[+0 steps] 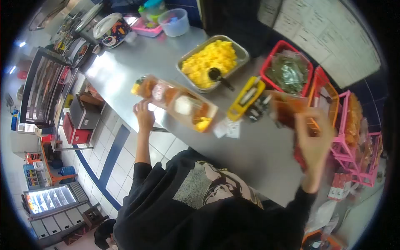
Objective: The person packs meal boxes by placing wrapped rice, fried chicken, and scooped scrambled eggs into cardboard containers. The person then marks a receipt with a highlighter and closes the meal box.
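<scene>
My left hand (144, 116) is at the near edge of the counter, its fingers apart and beside a paper food tray (168, 109). Whether they touch the tray is hard to tell. Two such trays seem to stand end to end, with white rice (183, 105), brown-orange food and yellow pieces in them. On the right, my raised right hand (315, 135) pinches a clear plastic packet of reddish-brown sauce (287, 109). Beyond the trays stands a metal pan of yellow scrambled egg (210, 60), with a dark-handled spoon (216, 75) in it.
A yellow tape dispenser (246, 98) and small paper slips (228, 128) lie on the steel counter (258, 154). A red basket (309, 62) holds clear bags of green leaves. Pink baskets (346, 137) stand right. Plastic tubs (173, 23) are at the far end.
</scene>
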The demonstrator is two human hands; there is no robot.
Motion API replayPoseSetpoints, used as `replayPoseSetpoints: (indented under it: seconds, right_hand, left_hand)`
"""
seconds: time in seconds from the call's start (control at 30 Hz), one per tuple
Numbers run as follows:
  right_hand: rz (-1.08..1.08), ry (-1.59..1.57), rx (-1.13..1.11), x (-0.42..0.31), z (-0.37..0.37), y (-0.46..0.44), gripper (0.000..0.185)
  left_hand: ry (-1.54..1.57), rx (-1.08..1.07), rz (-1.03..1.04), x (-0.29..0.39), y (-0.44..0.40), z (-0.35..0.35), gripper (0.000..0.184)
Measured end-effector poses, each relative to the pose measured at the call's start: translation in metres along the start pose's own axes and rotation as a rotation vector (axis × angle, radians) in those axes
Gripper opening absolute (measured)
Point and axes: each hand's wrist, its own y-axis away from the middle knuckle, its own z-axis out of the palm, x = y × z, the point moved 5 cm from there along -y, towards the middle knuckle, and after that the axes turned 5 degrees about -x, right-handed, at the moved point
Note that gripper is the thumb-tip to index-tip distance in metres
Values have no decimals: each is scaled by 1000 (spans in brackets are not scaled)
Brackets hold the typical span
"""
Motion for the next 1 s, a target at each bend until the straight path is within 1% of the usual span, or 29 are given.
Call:
replayPoseSetpoints:
  seconds: [0.03,0.07,0.1,0.13,0.17,0.2,0.23,0.3,0.33,0.37,0.4,0.43,0.5,0.6,0.63,0.7,0.73,0.8,0.83,0.9,0.93,0.97,1.0]
  right_hand:
    - [-49,-95,-33,-29,48,-6,11]
    - [-129,-173,-69,-60,93,-13,11]
    - [-66,-317,-151,-79,145,-16,12]
    - [-60,-413,-165,-98,193,-18,11]
    - [-159,-453,-103,-120,235,-22,12]
    - [-128,-515,-110,-134,279,-22,13]
    - [-95,-578,-113,-142,316,-21,13]
    - [-147,-561,-16,-164,377,-24,14]
    - [-138,-552,-21,-164,409,-23,14]
    - [-205,-445,-13,-166,437,-21,13]
    - [-272,-337,-6,-166,459,-16,12]
    - [-269,-327,-12,-162,475,-9,12]
    - [-122,-339,-211,-151,502,1,11]
    - [-44,-367,-256,-143,498,10,11]
    - [-25,-342,-244,-140,496,13,11]
    - [41,-229,-323,-137,499,19,22]
    - [70,-208,-303,-135,495,21,22]
    - [-43,-192,-203,-140,477,15,35]
    - [-31,-262,-173,-141,461,12,39]
    - [-52,-306,-73,-142,408,9,37]
    - [-72,-294,16,-130,381,12,36]
    - [-98,-281,102,-112,350,16,34]
    - [-32,-116,166,-83,313,24,31]
  left_hand:
    - [19,-3,0,-13,-7,3,41]
    - [-12,-70,14,-28,-9,12,45]
    - [-42,-135,31,-47,-12,20,49]
    - [-35,-180,76,-56,-13,22,47]
    - [-26,-227,119,-60,-12,21,45]
    - [29,-249,142,-63,-12,14,49]
    - [79,-162,145,-60,-9,6,54]
    - [213,-114,84,-69,-5,-4,56]
    - [249,-61,71,-72,-3,-14,53]
    - [260,-69,70,-79,2,-13,53]
    - [334,-38,25,-87,7,-13,50]
    - [409,-5,-22,-94,11,-12,48]
    - [450,18,-23,-96,16,-16,44]
    - [514,-19,10,-87,11,-14,44]
    - [482,-17,36,-81,7,-14,44]
    - [434,-27,78,-69,0,-9,45]
    - [396,-34,85,-64,-4,-4,46]
    - [335,-69,106,-54,-14,8,49]
    - [360,-112,96,-53,-17,16,56]
    - [349,-176,101,-45,-25,22,60]
    - [335,-185,137,-44,-27,30,61]
    - [325,-223,86,-46,-31,39,54]
    - [338,-139,129,-47,-37,38,51]
